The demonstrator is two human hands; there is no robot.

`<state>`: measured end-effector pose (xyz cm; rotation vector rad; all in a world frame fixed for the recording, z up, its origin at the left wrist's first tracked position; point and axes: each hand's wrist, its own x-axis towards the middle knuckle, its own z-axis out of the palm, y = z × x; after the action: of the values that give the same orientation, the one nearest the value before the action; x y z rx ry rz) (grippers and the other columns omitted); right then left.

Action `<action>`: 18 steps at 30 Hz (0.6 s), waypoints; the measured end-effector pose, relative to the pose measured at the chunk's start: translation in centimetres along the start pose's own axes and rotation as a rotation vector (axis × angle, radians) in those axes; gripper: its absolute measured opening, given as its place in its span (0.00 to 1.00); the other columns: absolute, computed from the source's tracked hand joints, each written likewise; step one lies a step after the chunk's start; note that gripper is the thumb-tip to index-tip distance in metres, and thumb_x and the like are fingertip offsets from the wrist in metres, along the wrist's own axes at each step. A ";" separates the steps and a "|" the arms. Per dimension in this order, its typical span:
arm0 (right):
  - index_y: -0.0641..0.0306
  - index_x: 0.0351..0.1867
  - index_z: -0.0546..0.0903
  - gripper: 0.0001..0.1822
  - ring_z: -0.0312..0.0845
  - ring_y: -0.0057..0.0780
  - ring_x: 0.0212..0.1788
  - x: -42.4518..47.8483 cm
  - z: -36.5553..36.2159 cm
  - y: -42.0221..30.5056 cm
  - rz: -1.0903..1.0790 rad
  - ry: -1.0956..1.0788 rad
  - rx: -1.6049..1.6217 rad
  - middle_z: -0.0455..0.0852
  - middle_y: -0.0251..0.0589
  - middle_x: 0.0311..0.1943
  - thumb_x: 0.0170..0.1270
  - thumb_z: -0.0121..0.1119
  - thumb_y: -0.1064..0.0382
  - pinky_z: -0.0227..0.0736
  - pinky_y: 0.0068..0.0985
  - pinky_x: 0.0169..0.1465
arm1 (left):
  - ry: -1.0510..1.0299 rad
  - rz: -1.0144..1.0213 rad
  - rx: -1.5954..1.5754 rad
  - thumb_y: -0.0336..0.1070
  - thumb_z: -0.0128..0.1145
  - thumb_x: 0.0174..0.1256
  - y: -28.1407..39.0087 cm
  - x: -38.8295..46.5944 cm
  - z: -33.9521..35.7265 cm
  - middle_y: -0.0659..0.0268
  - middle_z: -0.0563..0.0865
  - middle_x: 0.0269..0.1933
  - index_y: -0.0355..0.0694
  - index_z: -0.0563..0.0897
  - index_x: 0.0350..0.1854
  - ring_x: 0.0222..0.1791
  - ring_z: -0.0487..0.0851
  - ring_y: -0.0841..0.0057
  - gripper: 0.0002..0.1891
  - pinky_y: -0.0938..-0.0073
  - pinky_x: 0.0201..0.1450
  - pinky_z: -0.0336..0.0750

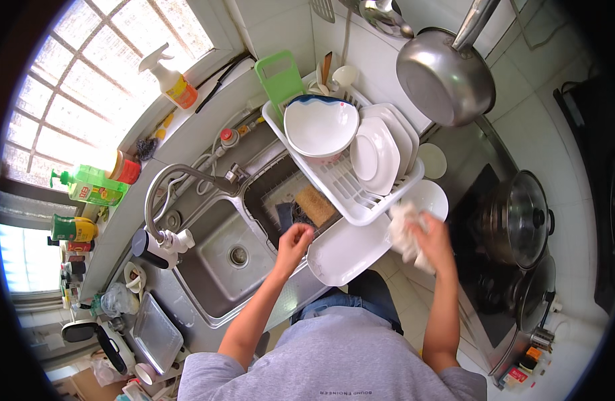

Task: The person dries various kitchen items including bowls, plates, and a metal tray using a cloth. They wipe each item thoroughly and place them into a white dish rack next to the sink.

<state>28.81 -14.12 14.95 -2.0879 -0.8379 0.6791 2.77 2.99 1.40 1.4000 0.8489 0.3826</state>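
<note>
In front of me is a long white rectangular plate (350,248), reaching past the counter's front edge. My left hand (293,246) is at its left end with the fingers curled in; whether they grip the rim cannot be made out. At the plate's right end my right hand (434,240) grips a crumpled off-white cloth (406,233). Partly behind the cloth lies a round white dish (430,198). Just beyond the plate stands a white dish rack (347,200) with a large white bowl (320,125) and several angular white plates (375,155).
Left of the plate is a steel sink (212,260) under a curved faucet (157,195). The second basin holds a brown scrubbing pad (315,205). On the right, a lidded glass pot (518,220) stands on the black cooktop (467,280). A steel saucepan (445,75) hangs above.
</note>
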 end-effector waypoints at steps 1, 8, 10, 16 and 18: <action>0.69 0.35 0.78 0.11 0.72 0.15 0.30 -1.3 1.6 2.7 -0.031 -0.068 0.141 0.80 0.46 0.23 0.56 0.62 0.63 0.70 0.23 0.34 | 0.008 -0.022 0.159 0.36 0.56 0.62 -2.6 -0.8 -0.2 0.65 0.80 0.39 0.34 0.75 0.47 0.36 0.77 0.81 0.14 0.80 0.37 0.72; 0.65 0.46 0.78 0.21 0.78 0.52 0.42 -2.7 8.8 14.7 0.214 0.043 -0.316 0.83 0.53 0.39 0.54 0.60 0.53 0.71 0.37 0.45 | -0.105 -0.107 0.770 0.41 0.59 0.55 -9.6 -1.0 0.5 0.52 0.79 0.41 0.36 0.77 0.42 0.43 0.78 0.58 0.17 0.63 0.42 0.72; 0.67 0.46 0.77 0.20 0.80 0.42 0.39 -1.9 10.2 16.8 0.142 0.089 -0.324 0.84 0.49 0.37 0.56 0.60 0.56 0.72 0.33 0.42 | -0.108 -0.135 0.666 0.39 0.58 0.55 -10.1 -0.6 0.2 0.52 0.80 0.38 0.36 0.77 0.40 0.39 0.78 0.59 0.14 0.63 0.40 0.71; 0.74 0.44 0.77 0.16 0.75 0.19 0.33 -1.3 11.8 20.3 0.463 -0.050 0.438 0.82 0.37 0.33 0.60 0.58 0.63 0.71 0.21 0.36 | -0.121 -0.117 0.378 0.33 0.55 0.60 -11.6 -1.2 -0.9 0.64 0.79 0.31 0.35 0.77 0.41 0.33 0.76 0.75 0.10 0.71 0.36 0.71; 0.75 0.43 0.77 0.17 0.75 0.20 0.33 -2.3 12.4 20.9 0.415 -0.078 0.400 0.82 0.37 0.33 0.58 0.59 0.63 0.71 0.21 0.36 | -0.169 -0.191 0.312 0.33 0.53 0.62 -10.6 -2.1 -1.9 0.69 0.79 0.32 0.35 0.77 0.44 0.33 0.75 0.80 0.10 0.75 0.35 0.72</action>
<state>25.75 -20.36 -8.40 -1.8830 -0.2692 1.0583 -2.50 0.99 -8.01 1.5963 0.9198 -0.0176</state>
